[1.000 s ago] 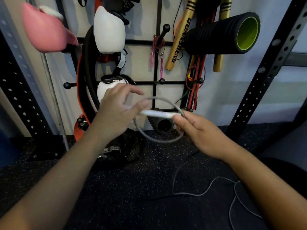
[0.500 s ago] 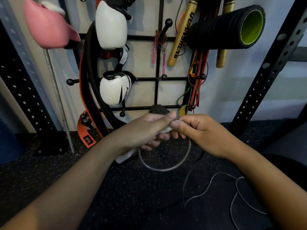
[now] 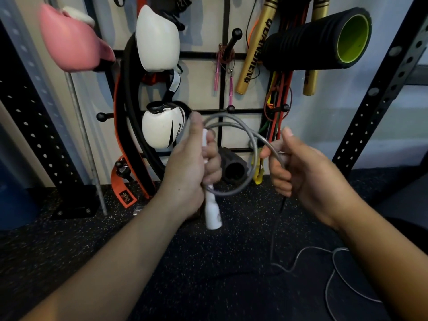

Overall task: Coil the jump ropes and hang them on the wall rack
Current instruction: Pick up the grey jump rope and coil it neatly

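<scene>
From the head camera, my left hand [image 3: 192, 167] is wrapped around the white handle [image 3: 212, 205] of the jump rope [image 3: 252, 144], fingers curled tight on it. The handle stands nearly upright, its lower end sticking out below my fist and its top showing just above my fingers. My right hand [image 3: 305, 177] pinches the grey cord between thumb and fingers, just to the right of the coil.

Between the two grips the cord makes about two loops, one arching above my left fist and sweeping round to the right, the lower arc passing under my left fingers. Below my right grip the rest of the cord drops straight down and trails in loose curves on the black floor [image 3: 69, 251], near my right forearm. So I judge the coiling only begun, with most of the cord left to gather.

The cord looks thin, smooth and light, probably coated. It holds a rounded loop rather than going limp, so I expect it to be springy and to want to open if my left hand loosens. It may also slide through a light pinch. The handle is the rigid part and the safest place to anchor each loop. I cannot see the second handle.

Beyond my grips, the wall rack [image 3: 225, 93] carries white boxing gloves [image 3: 157, 40] and a black foam roller [image 3: 317, 40]. A black knob peg [image 3: 230, 109] just above the coil looks free.
</scene>
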The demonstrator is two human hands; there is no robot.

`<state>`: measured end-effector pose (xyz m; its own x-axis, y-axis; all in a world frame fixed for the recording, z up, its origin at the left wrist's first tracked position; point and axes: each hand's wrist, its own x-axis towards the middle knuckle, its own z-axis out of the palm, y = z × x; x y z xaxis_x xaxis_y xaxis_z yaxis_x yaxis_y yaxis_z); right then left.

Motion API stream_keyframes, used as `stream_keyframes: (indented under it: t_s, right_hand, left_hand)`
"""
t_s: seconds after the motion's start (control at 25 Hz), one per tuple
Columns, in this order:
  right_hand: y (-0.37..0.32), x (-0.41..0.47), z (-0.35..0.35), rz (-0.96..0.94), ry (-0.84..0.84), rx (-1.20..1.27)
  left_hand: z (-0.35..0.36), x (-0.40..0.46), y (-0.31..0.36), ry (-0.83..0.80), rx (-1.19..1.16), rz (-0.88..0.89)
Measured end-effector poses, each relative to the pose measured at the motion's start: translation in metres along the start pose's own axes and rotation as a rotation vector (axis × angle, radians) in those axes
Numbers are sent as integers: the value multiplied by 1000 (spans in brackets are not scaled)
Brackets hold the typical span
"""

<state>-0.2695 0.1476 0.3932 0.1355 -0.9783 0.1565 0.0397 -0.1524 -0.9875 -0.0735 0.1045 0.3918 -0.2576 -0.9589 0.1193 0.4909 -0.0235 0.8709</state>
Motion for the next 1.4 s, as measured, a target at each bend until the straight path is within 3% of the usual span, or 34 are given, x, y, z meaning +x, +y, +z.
stream_keyframes:
  t_s: [0.12, 0.28, 0.52, 0.72, 0.84, 0.88, 0.96, 1.04, 1.08, 1.16, 1.28, 1.4]
  right_hand:
    - [8, 0, 8, -9, -45, 10]
    - [23, -6, 43, 35, -79, -11]
    - [14, -7, 53, -54, 280, -24]
    - [5, 2, 30, -51, 217, -176]
    - [-6, 4, 7, -86, 113, -510]
    - [-9, 3, -1, -85, 41, -633]
    - [-9, -1, -6, -50, -131, -768]
    - [-4, -4, 0, -66, -248, -834]
    - [-1, -5, 4, -95, -272, -837]
    - [2, -2, 6, -151, -252, -786]
    - [2, 0, 7, -178, -166, -646]
    - [9, -1, 20, -215, -159, -693]
  left_hand:
    - [11, 0, 2, 169, -315, 172]
    - [12, 4, 9, 249, -463, 283]
    - [7, -8, -38, 209, 168, 333]
    - [-1, -12, -37, 114, 264, 201]
    - [-18, 1, -13, 69, 195, 144]
    - [-27, 6, 2, 10, 288, 156]
    - [-39, 10, 26, -258, 766, 176]
    - [-27, 3, 34, -546, 1208, 87]
    - [-18, -1, 31, -601, 1319, 43]
    - [-3, -2, 24, -567, 1348, 17]
    - [-1, 0, 25, -512, 1212, -13]
    - [-3, -4, 33, -574, 1179, -177]
